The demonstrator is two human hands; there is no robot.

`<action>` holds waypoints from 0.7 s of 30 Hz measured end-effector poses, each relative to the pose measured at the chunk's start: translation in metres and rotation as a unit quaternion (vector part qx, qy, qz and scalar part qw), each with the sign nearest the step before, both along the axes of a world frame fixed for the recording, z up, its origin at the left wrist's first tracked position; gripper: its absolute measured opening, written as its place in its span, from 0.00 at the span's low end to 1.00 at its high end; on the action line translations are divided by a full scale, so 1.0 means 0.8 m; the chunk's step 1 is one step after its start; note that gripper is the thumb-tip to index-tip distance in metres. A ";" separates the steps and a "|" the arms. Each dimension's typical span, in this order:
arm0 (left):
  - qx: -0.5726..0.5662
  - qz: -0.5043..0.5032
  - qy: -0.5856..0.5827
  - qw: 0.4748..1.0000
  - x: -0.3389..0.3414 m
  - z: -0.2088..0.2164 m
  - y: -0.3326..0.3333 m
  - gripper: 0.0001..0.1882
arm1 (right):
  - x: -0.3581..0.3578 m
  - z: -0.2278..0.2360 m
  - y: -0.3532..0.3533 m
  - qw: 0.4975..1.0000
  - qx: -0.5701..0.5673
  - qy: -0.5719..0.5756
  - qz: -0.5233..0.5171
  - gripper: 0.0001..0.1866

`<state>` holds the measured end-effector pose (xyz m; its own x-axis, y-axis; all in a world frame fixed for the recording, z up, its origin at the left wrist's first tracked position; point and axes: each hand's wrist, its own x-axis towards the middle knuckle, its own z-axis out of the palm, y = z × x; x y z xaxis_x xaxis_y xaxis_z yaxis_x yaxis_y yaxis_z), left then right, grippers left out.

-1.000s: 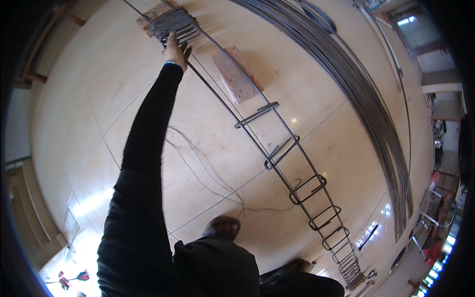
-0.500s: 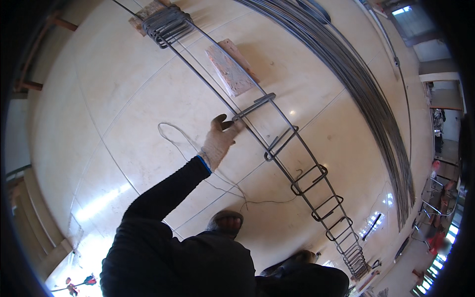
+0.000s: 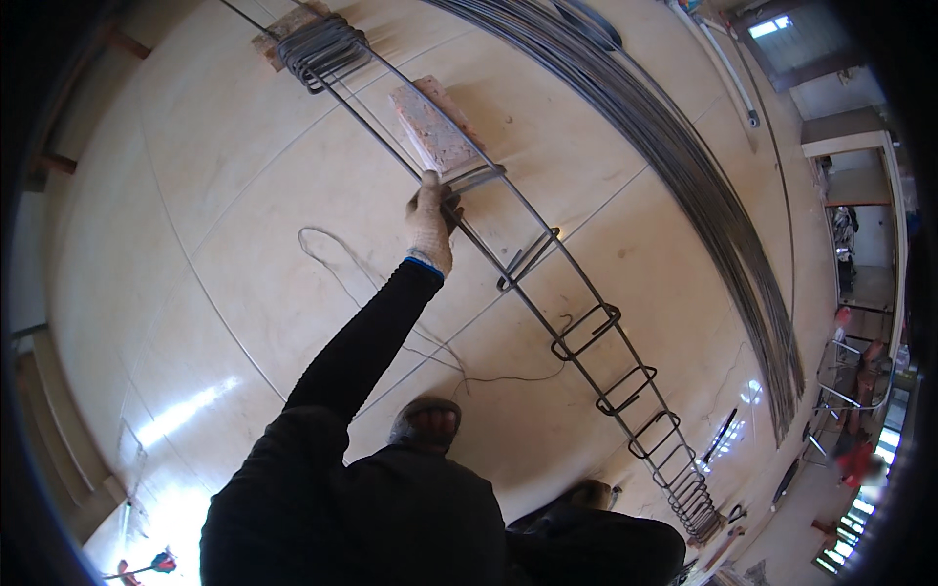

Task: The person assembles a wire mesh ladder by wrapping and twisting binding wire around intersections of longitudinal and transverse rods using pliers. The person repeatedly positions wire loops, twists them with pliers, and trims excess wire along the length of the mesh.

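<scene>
My left hand (image 3: 430,223), in a pale knit glove with dark fingertips, is closed at the near end of a rectangular rebar stirrup (image 3: 477,180), where it meets a long steel rod (image 3: 383,142). Its fingers go partly out of sight behind the metal. Two long rods run side by side from upper left to lower right, with several bent stirrups (image 3: 625,391) spaced along them. One neighbouring stirrup (image 3: 528,260) leans at a slant. A thick bunch of stirrups (image 3: 320,51) hangs round the rods at the far end. My right hand is out of sight.
A reddish brick (image 3: 438,125) lies beneath the rods, and another brick (image 3: 266,49) is under the stirrup bunch. Long loose bars (image 3: 674,146) curve along the right. Thin wire (image 3: 337,273) loops across the tiled floor near my sandalled foot (image 3: 425,425).
My left hand has moved farther away along the near rod and closed on the stirrup, which has shifted toward the brick. The whole scene sits slightly left as my head turned.
</scene>
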<state>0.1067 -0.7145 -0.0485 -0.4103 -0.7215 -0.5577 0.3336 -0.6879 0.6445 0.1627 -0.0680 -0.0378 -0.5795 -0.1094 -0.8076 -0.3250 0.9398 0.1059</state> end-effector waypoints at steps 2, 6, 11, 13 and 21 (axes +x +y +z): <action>0.067 0.053 0.039 0.996 0.012 -0.028 -0.008 0.39 | -0.002 0.002 0.013 0.999 0.003 -0.022 0.027 0.23; 0.043 0.063 -0.009 0.997 0.022 0.009 0.045 0.43 | 0.022 0.046 0.047 0.989 -0.094 0.111 0.040 0.24; 0.104 -0.104 0.081 0.986 0.045 0.004 0.085 0.39 | -0.083 0.118 0.010 0.984 -0.085 -0.113 0.112 0.27; 0.063 -0.158 0.079 0.982 0.045 0.007 0.098 0.34 | -0.110 0.177 -0.063 0.976 -0.131 -0.130 0.118 0.27; 0.399 0.022 0.593 0.699 0.024 -0.085 0.057 0.27 | -0.128 0.224 -0.319 0.878 -0.457 0.010 0.141 0.16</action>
